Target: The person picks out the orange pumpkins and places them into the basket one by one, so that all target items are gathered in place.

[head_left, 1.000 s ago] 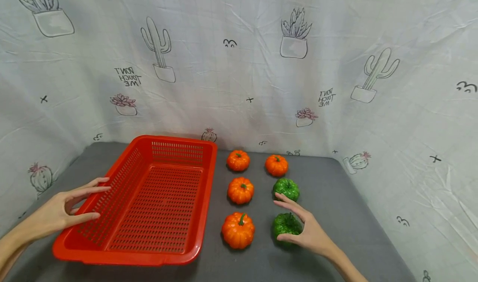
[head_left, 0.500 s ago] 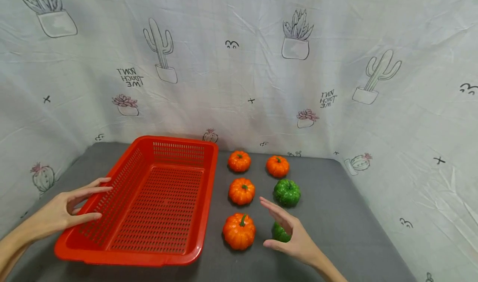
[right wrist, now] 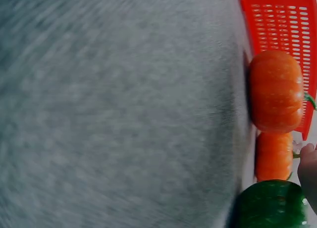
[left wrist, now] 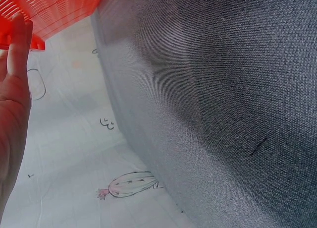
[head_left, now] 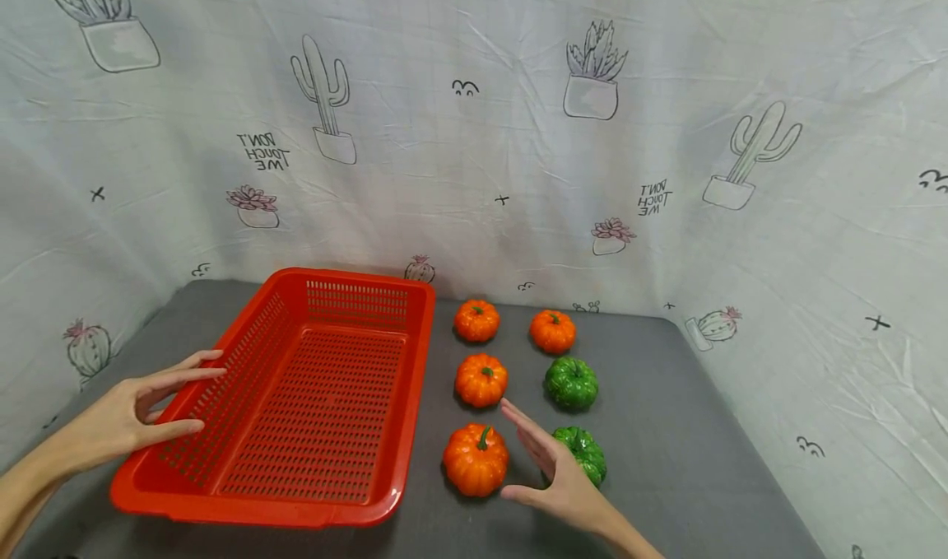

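My left hand (head_left: 122, 415) holds the left rim of a red slotted plastic basket (head_left: 418, 378), some fingers reaching over it; the left wrist view shows fingers (left wrist: 19, 47) against the basket's outer side. Beside the nearest orange pumpkin (head_left: 476, 460) is my right hand (head_left: 555, 477), thumb and fingers spread apart, nothing between them. Behind that hand sits a partly hidden green pumpkin (head_left: 585, 452); another green pumpkin (head_left: 571, 383) stands farther back. The right wrist view shows an orange pumpkin (right wrist: 276, 91), a green pumpkin (right wrist: 270, 205) and a fingertip (right wrist: 308, 163).
Farther back on the grey cloth-covered table (head_left: 659, 427) are a middle orange pumpkin (head_left: 481, 380), a back-left orange pumpkin (head_left: 476, 320) and a back-right orange pumpkin (head_left: 552, 331). A white cactus-print curtain (head_left: 474, 131) stands behind and at the sides.
The right hand has moved left, away from the near green pumpkin and up to the nearest orange one, uncovering more of both green pumpkins. My left hand stays on the basket.
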`<state>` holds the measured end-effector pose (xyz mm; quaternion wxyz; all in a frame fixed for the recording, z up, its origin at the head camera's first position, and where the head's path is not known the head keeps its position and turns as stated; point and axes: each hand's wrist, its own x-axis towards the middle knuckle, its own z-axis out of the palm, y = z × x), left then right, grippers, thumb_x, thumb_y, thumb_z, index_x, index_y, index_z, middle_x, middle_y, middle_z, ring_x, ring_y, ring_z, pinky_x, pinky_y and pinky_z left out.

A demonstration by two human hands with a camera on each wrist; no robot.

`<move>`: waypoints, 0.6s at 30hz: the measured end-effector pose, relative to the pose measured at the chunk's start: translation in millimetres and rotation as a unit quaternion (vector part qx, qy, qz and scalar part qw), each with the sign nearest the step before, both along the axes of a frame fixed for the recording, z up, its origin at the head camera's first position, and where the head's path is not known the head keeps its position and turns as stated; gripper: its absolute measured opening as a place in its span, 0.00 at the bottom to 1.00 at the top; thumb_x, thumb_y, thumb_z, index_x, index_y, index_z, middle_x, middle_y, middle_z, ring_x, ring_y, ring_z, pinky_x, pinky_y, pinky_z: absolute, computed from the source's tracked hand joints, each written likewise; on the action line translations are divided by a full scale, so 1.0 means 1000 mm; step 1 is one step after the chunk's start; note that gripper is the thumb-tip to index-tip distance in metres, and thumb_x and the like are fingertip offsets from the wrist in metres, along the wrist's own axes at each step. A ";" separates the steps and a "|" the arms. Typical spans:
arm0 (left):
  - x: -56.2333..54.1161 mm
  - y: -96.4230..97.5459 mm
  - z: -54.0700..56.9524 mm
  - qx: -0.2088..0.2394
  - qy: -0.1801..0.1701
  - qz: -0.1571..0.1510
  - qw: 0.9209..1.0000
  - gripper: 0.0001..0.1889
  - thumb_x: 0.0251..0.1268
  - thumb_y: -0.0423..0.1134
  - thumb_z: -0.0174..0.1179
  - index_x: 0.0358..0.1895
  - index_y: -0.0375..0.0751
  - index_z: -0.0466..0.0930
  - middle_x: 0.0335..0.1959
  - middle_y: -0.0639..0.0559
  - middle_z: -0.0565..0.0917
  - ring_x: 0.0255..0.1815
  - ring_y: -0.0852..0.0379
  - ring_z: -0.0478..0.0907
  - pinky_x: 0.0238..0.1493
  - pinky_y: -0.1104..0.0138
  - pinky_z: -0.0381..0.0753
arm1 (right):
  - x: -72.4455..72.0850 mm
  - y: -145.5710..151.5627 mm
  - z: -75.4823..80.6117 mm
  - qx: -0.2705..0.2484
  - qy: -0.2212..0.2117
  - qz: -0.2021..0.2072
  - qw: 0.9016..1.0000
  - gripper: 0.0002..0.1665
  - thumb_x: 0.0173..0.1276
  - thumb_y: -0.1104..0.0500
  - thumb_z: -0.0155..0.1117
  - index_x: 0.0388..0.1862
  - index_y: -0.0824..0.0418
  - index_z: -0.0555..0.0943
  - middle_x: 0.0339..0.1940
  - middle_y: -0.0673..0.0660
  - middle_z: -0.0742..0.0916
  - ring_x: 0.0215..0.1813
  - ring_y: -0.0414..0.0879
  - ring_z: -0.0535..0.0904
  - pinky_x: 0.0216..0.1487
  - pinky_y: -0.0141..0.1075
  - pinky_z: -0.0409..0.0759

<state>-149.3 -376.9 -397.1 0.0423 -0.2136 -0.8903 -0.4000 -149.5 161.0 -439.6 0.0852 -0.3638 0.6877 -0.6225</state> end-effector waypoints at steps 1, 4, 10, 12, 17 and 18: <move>0.000 0.000 0.000 0.002 0.001 0.004 1.000 0.34 0.54 0.26 0.67 0.67 0.38 0.68 0.72 0.64 0.61 0.66 0.83 0.53 0.42 0.76 0.75 | 0.000 0.000 -0.001 0.003 -0.005 -0.005 1.000 0.48 0.61 0.75 0.63 0.76 0.64 0.52 0.76 0.69 0.52 0.77 0.42 0.48 0.70 0.30 0.52; 0.000 0.001 0.000 0.003 0.005 -0.001 1.000 0.34 0.54 0.26 0.67 0.67 0.37 0.68 0.72 0.64 0.61 0.66 0.83 0.53 0.43 0.78 0.73 | -0.002 0.000 -0.004 0.005 -0.006 -0.011 1.000 0.48 0.61 0.74 0.64 0.76 0.66 0.52 0.76 0.69 0.53 0.77 0.42 0.49 0.70 0.29 0.53; 0.000 0.001 -0.001 0.014 0.004 -0.020 1.000 0.34 0.54 0.24 0.66 0.67 0.36 0.67 0.72 0.65 0.60 0.67 0.82 0.52 0.45 0.80 0.72 | -0.006 0.005 -0.013 0.017 0.011 -0.006 1.000 0.49 0.60 0.74 0.66 0.76 0.62 0.53 0.76 0.69 0.54 0.77 0.44 0.49 0.70 0.29 0.52; 0.000 0.001 -0.001 0.015 0.004 -0.028 0.999 0.34 0.55 0.24 0.66 0.67 0.34 0.67 0.73 0.64 0.59 0.68 0.82 0.52 0.45 0.80 0.71 | -0.009 0.009 -0.015 0.022 0.012 -0.001 1.000 0.50 0.59 0.75 0.66 0.76 0.60 0.54 0.76 0.68 0.54 0.77 0.44 0.50 0.71 0.30 0.52; 0.002 0.002 0.001 0.026 0.001 -0.011 1.000 0.34 0.54 0.24 0.67 0.67 0.35 0.68 0.72 0.61 0.61 0.68 0.81 0.53 0.48 0.84 0.68 | -0.019 0.014 -0.017 0.034 0.003 0.013 0.999 0.49 0.59 0.75 0.66 0.76 0.61 0.55 0.76 0.67 0.57 0.76 0.44 0.51 0.71 0.33 0.54; 0.002 0.002 0.001 0.027 0.001 -0.013 1.000 0.34 0.54 0.24 0.67 0.67 0.35 0.68 0.73 0.60 0.61 0.68 0.81 0.53 0.49 0.84 0.67 | -0.021 0.015 -0.017 0.037 -0.001 0.017 0.999 0.49 0.59 0.75 0.66 0.76 0.61 0.55 0.76 0.67 0.57 0.76 0.44 0.52 0.71 0.34 0.55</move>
